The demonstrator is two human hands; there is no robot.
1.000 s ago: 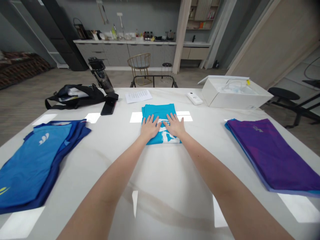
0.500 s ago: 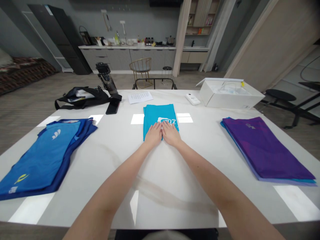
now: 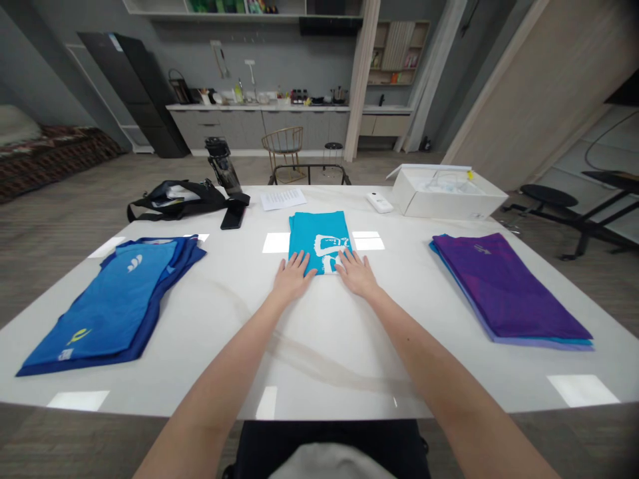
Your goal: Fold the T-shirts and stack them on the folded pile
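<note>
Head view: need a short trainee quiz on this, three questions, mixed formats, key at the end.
1. Multiple choice. What do the left hand and right hand both touch?
A) the white box
B) the folded turquoise cloth
C) the printed sheet

2. True or false: the black bottle stands inside the white box.

3. Fill in the blank: the top piece of the stack of clothes at the picture's right is ____ in colour.

Key: 1. B; 2. False; 3. purple
</note>
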